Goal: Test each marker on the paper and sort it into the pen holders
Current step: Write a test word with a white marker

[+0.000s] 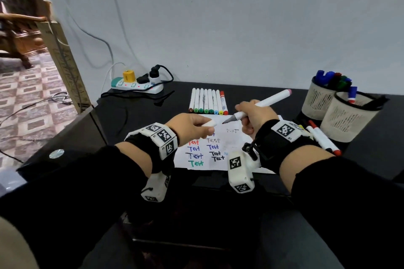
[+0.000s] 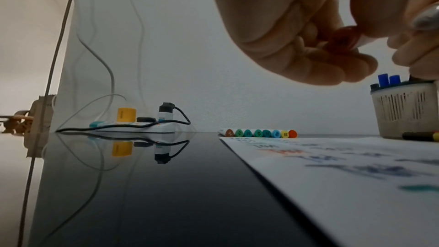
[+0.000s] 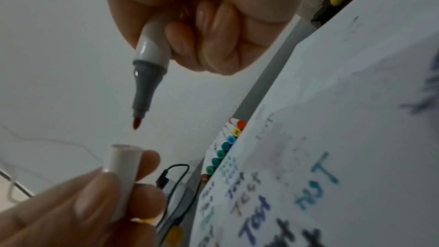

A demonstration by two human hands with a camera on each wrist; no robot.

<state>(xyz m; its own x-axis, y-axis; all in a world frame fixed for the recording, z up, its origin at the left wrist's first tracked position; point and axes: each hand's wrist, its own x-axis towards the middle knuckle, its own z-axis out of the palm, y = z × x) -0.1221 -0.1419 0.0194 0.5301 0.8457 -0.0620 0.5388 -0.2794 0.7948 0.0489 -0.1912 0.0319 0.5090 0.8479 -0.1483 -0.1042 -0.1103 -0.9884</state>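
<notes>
The marker (image 1: 264, 103) is gripped by the right hand (image 1: 254, 116); its tip points left at the cap (image 1: 208, 124), pinched by the left hand (image 1: 190, 125).

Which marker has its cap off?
The white marker in the right hand; its tip is bare. The left hand holds its cap. The row's markers look capped.

head: I look down over table (image 1: 273, 89) | wrists: low, close, facing far wall | shared: paper (image 1: 231, 144), marker row (image 1: 207, 101)
</notes>
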